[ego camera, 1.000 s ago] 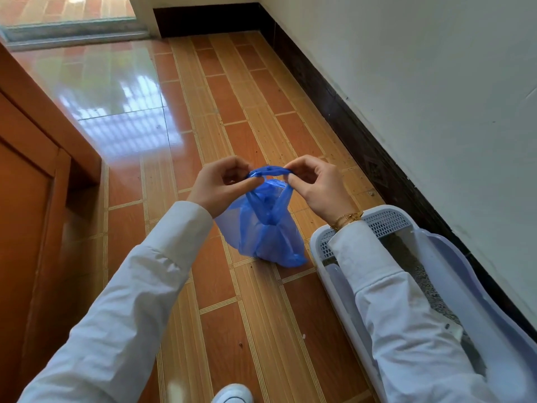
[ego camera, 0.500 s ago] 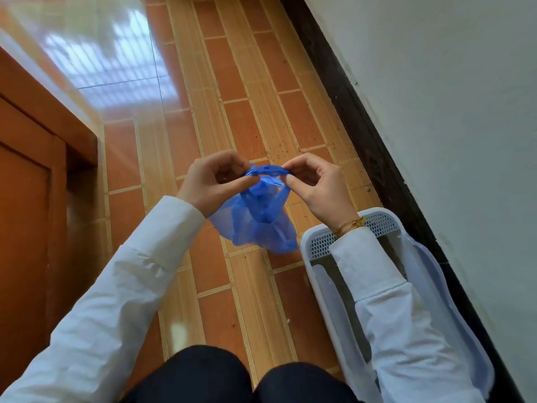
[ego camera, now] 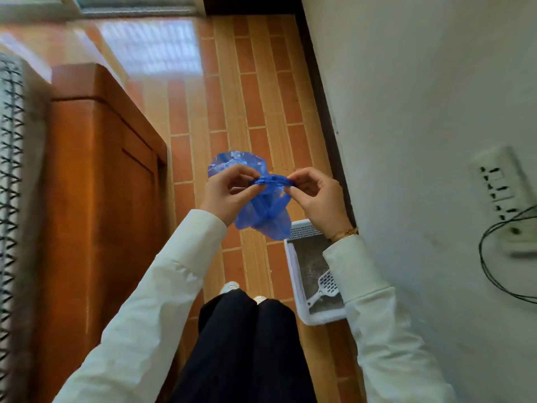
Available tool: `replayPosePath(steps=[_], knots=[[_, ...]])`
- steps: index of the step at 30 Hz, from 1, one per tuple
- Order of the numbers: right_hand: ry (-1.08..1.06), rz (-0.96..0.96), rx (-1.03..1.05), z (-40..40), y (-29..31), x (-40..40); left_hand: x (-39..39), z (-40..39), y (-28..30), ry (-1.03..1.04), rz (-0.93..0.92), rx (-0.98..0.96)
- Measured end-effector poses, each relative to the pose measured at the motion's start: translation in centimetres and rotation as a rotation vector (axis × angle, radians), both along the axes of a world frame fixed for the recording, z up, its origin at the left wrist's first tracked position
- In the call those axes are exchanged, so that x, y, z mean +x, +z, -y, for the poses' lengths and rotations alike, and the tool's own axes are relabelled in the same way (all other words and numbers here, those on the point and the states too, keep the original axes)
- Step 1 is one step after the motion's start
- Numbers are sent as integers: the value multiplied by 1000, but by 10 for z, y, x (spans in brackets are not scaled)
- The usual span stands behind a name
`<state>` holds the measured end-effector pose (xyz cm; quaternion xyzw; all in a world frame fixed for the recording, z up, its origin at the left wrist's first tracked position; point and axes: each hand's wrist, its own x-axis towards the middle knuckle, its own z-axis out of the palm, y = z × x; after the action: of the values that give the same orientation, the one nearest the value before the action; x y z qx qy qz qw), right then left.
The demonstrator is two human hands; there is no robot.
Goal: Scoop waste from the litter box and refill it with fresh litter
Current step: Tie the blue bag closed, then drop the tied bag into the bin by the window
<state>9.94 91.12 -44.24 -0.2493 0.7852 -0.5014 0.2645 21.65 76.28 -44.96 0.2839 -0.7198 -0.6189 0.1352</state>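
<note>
You hold a blue bag (ego camera: pixel 266 210) up in front of you with both hands. Your left hand (ego camera: pixel 226 196) pinches one end of the bag's twisted handles between thumb and curled fingers, and your right hand (ego camera: pixel 318 197) pinches the other end the same way, so the handles stretch as a short band between your hands. The body of the bag hangs below that band, and a loose flap of it sticks up behind your left hand.

The litter box (ego camera: pixel 293 266) sits on the floor (ego camera: pixel 255 91) below your right wrist, against the wall (ego camera: pixel 406 112). Its white rim has a perforated ledge at the far end, and grey litter (ego camera: pixel 309 266) fills the part you can see. Your right sleeve (ego camera: pixel 366 286) covers much of the box. A white scoop (ego camera: pixel 327 285) lies on the litter, partly hidden by that sleeve.

A gold bracelet (ego camera: pixel 344 233) shows at your right wrist. Your dark trousers (ego camera: pixel 247 344) and the toes of white shoes (ego camera: pixel 229 286) are at the bottom. A wooden cabinet (ego camera: pixel 96 199) stands to your left. A white socket (ego camera: pixel 505 196) is on the wall, with a black cable (ego camera: pixel 488 263) looping from it.
</note>
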Motion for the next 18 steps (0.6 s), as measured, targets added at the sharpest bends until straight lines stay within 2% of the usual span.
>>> replayPosePath(steps=[6,9,13,18], knots=[[43,-27,-50,-16,182,24,31,-16,191,7,-13,-12],[50,-32,-111,-23,253,37,44,-21,265,-17,-45,-27],[42,-45,-202,-34,313,52,54,-23,330,-54,-84,-103],[67,-66,-244,-44,346,63,63,-29,366,-95,-112,-160]])
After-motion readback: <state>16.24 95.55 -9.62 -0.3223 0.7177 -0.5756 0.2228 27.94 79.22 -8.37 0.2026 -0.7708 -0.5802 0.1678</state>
